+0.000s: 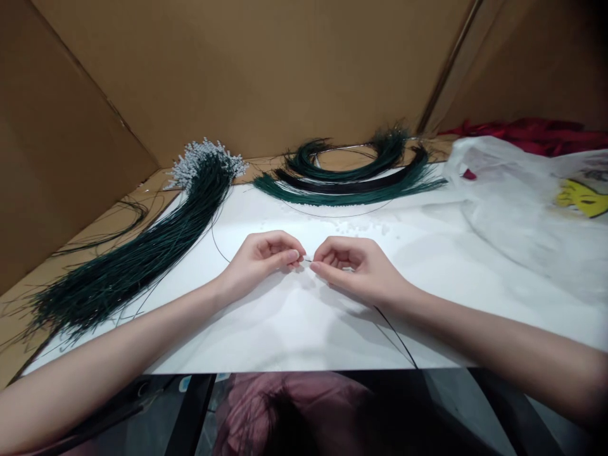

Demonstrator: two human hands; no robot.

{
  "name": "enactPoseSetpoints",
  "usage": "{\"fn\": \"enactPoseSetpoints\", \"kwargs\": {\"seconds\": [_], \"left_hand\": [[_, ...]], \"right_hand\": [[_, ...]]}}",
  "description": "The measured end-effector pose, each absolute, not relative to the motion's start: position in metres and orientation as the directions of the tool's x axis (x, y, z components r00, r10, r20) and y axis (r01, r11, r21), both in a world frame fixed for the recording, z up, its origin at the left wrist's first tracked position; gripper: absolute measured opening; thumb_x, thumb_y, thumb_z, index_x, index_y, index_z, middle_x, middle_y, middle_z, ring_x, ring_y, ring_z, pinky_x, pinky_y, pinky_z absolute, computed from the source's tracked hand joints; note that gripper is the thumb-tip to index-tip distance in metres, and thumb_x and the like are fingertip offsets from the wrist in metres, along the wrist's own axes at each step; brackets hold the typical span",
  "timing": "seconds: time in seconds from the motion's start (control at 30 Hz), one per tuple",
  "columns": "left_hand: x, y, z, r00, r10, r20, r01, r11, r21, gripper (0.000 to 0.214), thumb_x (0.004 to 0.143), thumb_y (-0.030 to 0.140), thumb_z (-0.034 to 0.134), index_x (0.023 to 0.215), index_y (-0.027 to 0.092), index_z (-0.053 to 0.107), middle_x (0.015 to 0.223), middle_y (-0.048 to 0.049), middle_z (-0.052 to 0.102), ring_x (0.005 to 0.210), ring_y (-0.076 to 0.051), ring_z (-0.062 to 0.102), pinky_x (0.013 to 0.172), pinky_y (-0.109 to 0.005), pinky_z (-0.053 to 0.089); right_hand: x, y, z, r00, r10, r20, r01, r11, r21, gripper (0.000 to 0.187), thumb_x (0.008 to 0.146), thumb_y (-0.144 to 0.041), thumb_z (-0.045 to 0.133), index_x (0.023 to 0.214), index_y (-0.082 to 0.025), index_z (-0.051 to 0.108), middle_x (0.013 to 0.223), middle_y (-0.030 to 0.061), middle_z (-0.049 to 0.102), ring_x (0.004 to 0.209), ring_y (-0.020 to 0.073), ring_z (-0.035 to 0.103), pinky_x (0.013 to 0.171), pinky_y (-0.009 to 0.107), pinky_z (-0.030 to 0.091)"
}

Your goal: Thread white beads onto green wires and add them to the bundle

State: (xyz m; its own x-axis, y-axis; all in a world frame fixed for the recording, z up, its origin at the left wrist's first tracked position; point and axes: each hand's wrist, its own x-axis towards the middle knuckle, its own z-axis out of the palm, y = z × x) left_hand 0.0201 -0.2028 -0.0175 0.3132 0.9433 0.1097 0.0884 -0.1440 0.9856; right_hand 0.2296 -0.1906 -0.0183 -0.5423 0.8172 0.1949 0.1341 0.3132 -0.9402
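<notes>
My left hand [264, 257] and my right hand [352, 268] rest on a white sheet [294, 329], fingertips almost touching at the centre. Both are closed in a pinch. Between them shows the tip of a thin dark wire [308, 260]. The wire runs under my right hand and trails toward the near edge [396, 339]. What my left fingers pinch is too small to make out. A thick bundle of dark green wires with white tips [156, 244] lies to the left. Curved bundles of green and black wires [351, 174] lie beyond my hands.
Brown cardboard walls [247, 76] enclose the back and left. A clear plastic bag [527, 209] with a yellow item lies at right, red cloth [532, 133] behind it. Small white beads [351, 225] are scattered on the sheet. Loose wires [114, 221] lie at the left.
</notes>
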Motion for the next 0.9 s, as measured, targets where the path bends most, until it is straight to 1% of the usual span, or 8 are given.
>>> {"fn": "enactPoseSetpoints", "kwargs": {"seconds": [0.1, 0.33, 0.47, 0.63, 0.77, 0.9], "left_hand": [[0.0201, -0.1991, -0.02, 0.315, 0.937, 0.151, 0.049, -0.175, 0.983, 0.008, 0.083, 0.021, 0.071, 0.085, 0.014, 0.07, 0.078, -0.0009, 0.067, 0.068, -0.007, 0.06, 0.066, -0.018, 0.048], [0.0229, -0.201, -0.0169, 0.336, 0.93, 0.153, 0.029, -0.172, 0.985, 0.007, 0.082, 0.019, 0.072, 0.084, 0.013, 0.069, 0.076, -0.0018, 0.07, 0.069, -0.01, 0.065, 0.068, -0.02, 0.053], [0.0236, -0.2023, -0.0155, 0.356, 0.92, 0.162, 0.016, -0.179, 0.984, 0.006, 0.082, 0.019, 0.072, 0.083, 0.013, 0.069, 0.076, -0.0014, 0.07, 0.069, -0.009, 0.066, 0.067, -0.018, 0.053], [0.0223, -0.2012, -0.0173, 0.361, 0.915, 0.181, 0.021, -0.202, 0.979, 0.006, 0.084, 0.019, 0.071, 0.084, 0.013, 0.069, 0.078, -0.0019, 0.069, 0.071, -0.009, 0.064, 0.068, -0.018, 0.052], [0.0216, -0.2012, -0.0182, 0.357, 0.914, 0.192, 0.039, -0.219, 0.975, 0.007, 0.083, 0.02, 0.071, 0.082, 0.013, 0.069, 0.078, -0.0018, 0.067, 0.072, -0.009, 0.062, 0.068, -0.018, 0.05], [0.0236, -0.2018, -0.0178, 0.37, 0.913, 0.174, 0.035, -0.201, 0.979, 0.007, 0.083, 0.02, 0.071, 0.083, 0.014, 0.07, 0.075, -0.0012, 0.067, 0.069, -0.009, 0.063, 0.067, -0.018, 0.05]], "right_hand": [[0.2305, -0.1907, -0.0168, -0.535, 0.816, 0.22, 0.118, 0.33, -0.937, 0.008, 0.082, -0.021, 0.064, 0.077, -0.015, 0.063, 0.064, -0.0014, 0.056, 0.059, 0.0098, 0.05, 0.056, 0.024, 0.039], [0.2312, -0.1935, -0.015, -0.526, 0.815, 0.241, 0.108, 0.345, -0.932, 0.004, 0.08, -0.017, 0.065, 0.077, -0.014, 0.064, 0.065, -0.0011, 0.059, 0.06, 0.0096, 0.052, 0.057, 0.023, 0.04], [0.2307, -0.1946, -0.0142, -0.526, 0.819, 0.231, 0.097, 0.327, -0.94, 0.007, 0.08, -0.02, 0.067, 0.078, -0.013, 0.066, 0.064, -0.0005, 0.061, 0.058, 0.01, 0.054, 0.056, 0.023, 0.042], [0.2303, -0.1954, -0.0123, -0.521, 0.832, 0.19, 0.104, 0.283, -0.953, 0.01, 0.076, -0.021, 0.073, 0.075, -0.014, 0.066, 0.062, -0.0004, 0.062, 0.056, 0.0104, 0.056, 0.056, 0.023, 0.044], [0.23, -0.1943, -0.0128, -0.518, 0.835, 0.185, 0.111, 0.281, -0.953, 0.009, 0.075, -0.02, 0.074, 0.075, -0.015, 0.066, 0.06, -0.0009, 0.062, 0.055, 0.0104, 0.057, 0.056, 0.023, 0.045], [0.2305, -0.1935, -0.0142, -0.515, 0.837, 0.184, 0.112, 0.279, -0.954, 0.008, 0.075, -0.019, 0.073, 0.074, -0.015, 0.066, 0.06, -0.001, 0.062, 0.055, 0.0099, 0.057, 0.055, 0.022, 0.045]]}}
